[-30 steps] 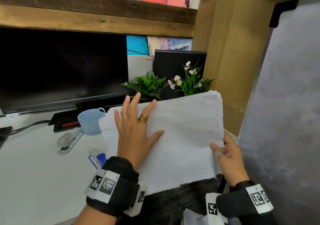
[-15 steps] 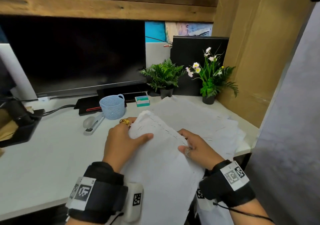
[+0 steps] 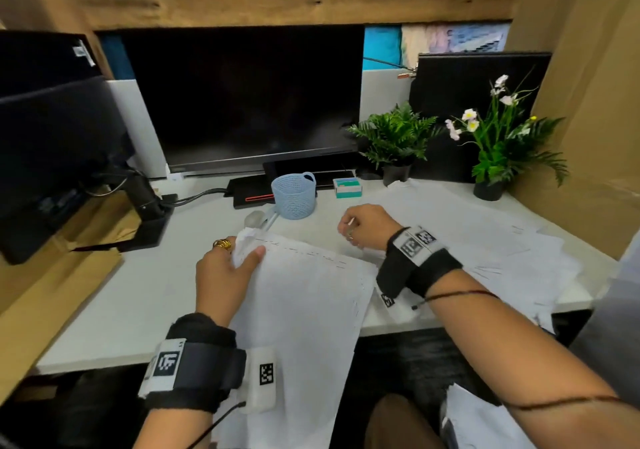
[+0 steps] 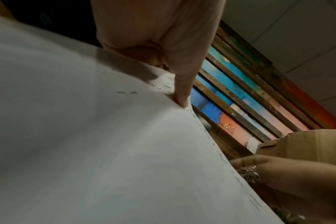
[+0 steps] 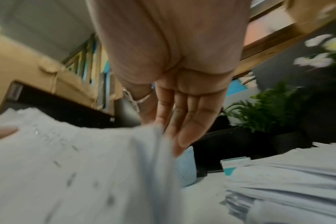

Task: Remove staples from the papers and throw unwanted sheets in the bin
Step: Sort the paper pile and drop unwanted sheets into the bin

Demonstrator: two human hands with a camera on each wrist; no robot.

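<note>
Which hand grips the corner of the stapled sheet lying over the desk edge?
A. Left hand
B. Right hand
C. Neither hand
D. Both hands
A: the left hand pinches the crumpled top corner of the stapled sheet, while the right hand is off it, beyond its far edge.

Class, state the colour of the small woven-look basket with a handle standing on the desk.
The basket is pale blue, clearest in the head view.

I am reading no legible text. My wristbands [image 3: 194, 369] are showing only square coded markers; the label on the monitor [image 3: 81, 52] is blurring beyond reading.
</note>
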